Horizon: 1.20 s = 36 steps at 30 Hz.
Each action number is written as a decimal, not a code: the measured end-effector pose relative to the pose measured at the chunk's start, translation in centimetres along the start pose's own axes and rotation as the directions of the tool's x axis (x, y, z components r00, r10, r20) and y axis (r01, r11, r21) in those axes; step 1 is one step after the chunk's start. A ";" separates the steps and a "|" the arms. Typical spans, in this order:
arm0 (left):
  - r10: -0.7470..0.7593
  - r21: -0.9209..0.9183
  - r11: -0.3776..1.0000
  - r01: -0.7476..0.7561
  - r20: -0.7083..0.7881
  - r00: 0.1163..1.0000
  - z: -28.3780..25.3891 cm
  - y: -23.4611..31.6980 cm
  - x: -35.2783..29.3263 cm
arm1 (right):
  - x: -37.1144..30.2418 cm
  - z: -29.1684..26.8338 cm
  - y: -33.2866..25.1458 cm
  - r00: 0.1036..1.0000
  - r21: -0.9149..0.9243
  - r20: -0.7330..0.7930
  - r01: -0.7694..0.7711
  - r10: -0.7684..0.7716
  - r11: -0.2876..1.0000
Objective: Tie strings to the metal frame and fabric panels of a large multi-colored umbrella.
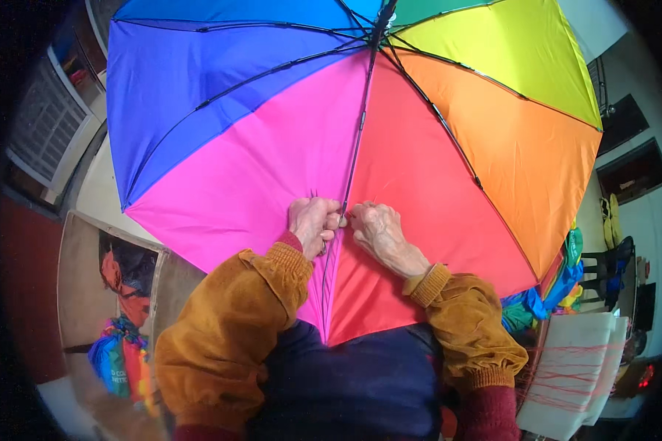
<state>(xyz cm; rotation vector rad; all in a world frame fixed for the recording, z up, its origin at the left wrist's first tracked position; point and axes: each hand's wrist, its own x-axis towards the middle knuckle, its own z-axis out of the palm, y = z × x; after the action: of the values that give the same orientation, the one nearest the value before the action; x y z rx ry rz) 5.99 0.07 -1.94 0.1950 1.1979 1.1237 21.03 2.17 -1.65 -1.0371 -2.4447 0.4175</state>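
Observation:
A multicoloured umbrella (449, 191) is spread over my lap with its inner side and dark ribs facing me. Pink and red panels meet along the nearest rib (358, 140), which runs down between my hands. My left hand (315, 223) is closed at this rib, fingertips pinched against it over the pink cloth. Just across the seam, my right hand (381, 231) is closed in a pinch over the red cloth; whatever its fingertips hold is too small or hidden. Fine dark strands show by the left knuckles. Below my hands the rib's lower end reaches the canopy edge.
At the left, colourful folded umbrellas (118, 360) lie beside an open cardboard box (81, 272). White packages (574, 367) with red string across them stand at the lower right, near more bright folded cloth (529, 309). A dark chair (610, 264) is behind.

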 end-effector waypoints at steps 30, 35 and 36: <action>0.013 -0.004 1.000 -0.013 0.031 0.999 -0.1 -0.2 -0.7 | 0.8 -0.2 1.0 0.997 0.058 0.048 0.057 -0.060 0.997; 0.026 0.033 0.999 -0.024 -0.064 0.998 0.3 -0.1 -1.7 | 0.8 -1.4 0.5 0.983 0.044 0.180 0.020 -0.028 0.999; 0.030 0.032 0.999 -0.028 -0.072 0.997 0.3 -0.1 -1.8 | 0.8 -1.4 0.6 0.983 0.050 0.180 0.027 -0.035 0.998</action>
<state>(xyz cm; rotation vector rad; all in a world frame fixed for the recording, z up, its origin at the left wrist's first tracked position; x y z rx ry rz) 6.39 -1.26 -0.70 0.1974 1.2811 1.1465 21.59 3.29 -0.46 -0.9784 -2.5931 0.5799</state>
